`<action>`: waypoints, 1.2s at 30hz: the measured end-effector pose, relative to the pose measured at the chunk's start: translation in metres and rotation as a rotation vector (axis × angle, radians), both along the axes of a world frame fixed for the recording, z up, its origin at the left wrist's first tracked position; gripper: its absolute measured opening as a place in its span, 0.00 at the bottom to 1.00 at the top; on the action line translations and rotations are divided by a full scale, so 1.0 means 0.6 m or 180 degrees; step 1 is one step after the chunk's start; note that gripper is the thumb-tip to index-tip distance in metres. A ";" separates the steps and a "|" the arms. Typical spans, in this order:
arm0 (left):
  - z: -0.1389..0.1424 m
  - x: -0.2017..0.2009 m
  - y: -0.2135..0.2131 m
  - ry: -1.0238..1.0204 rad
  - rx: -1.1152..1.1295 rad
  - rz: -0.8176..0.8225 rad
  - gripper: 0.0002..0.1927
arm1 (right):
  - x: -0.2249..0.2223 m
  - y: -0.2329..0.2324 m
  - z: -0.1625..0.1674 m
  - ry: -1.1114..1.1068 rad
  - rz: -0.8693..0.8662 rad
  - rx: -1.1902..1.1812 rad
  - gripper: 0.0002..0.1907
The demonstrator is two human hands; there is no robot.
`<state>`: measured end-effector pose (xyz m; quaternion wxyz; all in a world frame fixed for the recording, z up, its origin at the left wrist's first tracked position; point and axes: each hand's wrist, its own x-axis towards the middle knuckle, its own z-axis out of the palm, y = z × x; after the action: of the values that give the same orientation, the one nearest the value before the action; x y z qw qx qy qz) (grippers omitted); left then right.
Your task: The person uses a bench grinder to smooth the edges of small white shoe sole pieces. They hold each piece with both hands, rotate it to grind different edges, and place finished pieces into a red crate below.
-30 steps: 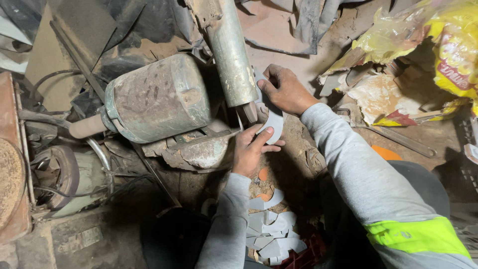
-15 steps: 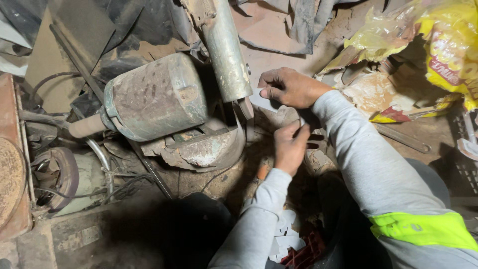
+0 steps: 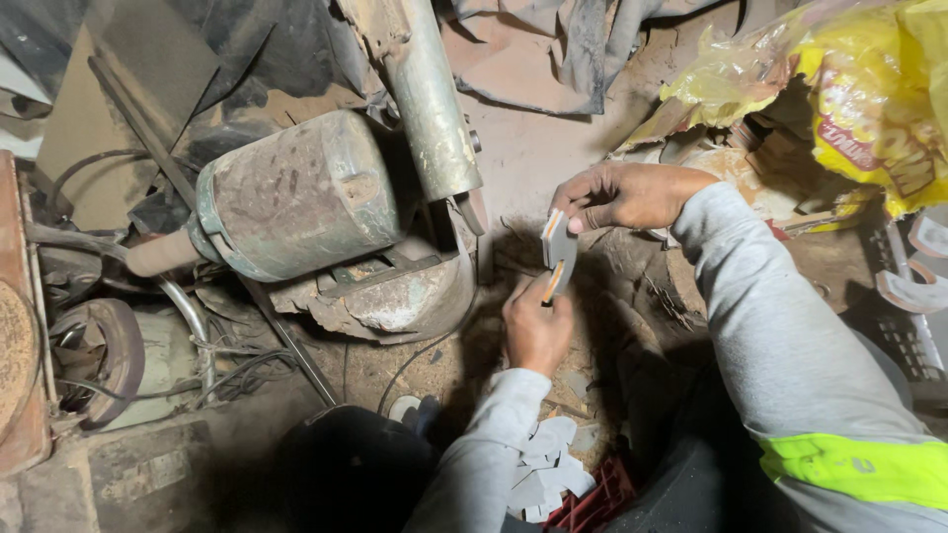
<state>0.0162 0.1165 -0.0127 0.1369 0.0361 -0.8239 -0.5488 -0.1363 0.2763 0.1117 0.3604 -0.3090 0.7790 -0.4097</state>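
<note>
Your right hand (image 3: pixel 622 195) pinches the top of a thin curved grey piece (image 3: pixel 559 252) between thumb and fingertips, while your left hand (image 3: pixel 538 321), fingers curled, grips its orange-edged lower end from six o'clock; the piece hangs between both hands, at three o'clock of the motor (image 3: pixel 296 192) and just beside the metal tube (image 3: pixel 430 99). You seem to be mid-handover or lining the piece up, so one hand must hold firm. Both forearms reach in from five o'clock, wrists bent inward.
</note>
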 end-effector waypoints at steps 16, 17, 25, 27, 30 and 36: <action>0.006 -0.010 -0.007 -0.0459 -0.0337 -0.0269 0.18 | 0.029 -0.055 -0.058 0.1115 -0.1363 0.0668 0.18; -0.003 -0.016 -0.009 -0.0623 0.0483 -0.0425 0.17 | 0.028 -0.055 -0.056 0.0798 -0.1371 0.0405 0.18; -0.024 -0.041 -0.034 -0.0908 0.3210 -0.1067 0.12 | 0.019 -0.088 -0.065 0.0976 -0.1420 0.0026 0.17; -0.017 -0.046 -0.031 -0.0866 0.3522 -0.1216 0.12 | 0.014 -0.098 -0.070 0.1108 -0.1477 -0.0005 0.17; -0.004 -0.050 -0.038 -0.0783 0.3742 -0.1314 0.13 | 0.006 -0.111 -0.070 0.1059 -0.1506 -0.0166 0.17; 0.003 -0.055 -0.036 -0.0751 0.3838 -0.1337 0.14 | 0.000 -0.116 -0.055 0.0971 -0.1464 -0.0313 0.17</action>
<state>-0.0171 0.0948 -0.0109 -0.1091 0.0048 -0.3703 -0.9225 -0.1365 0.2068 0.0786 0.1210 -0.1992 0.8531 -0.4667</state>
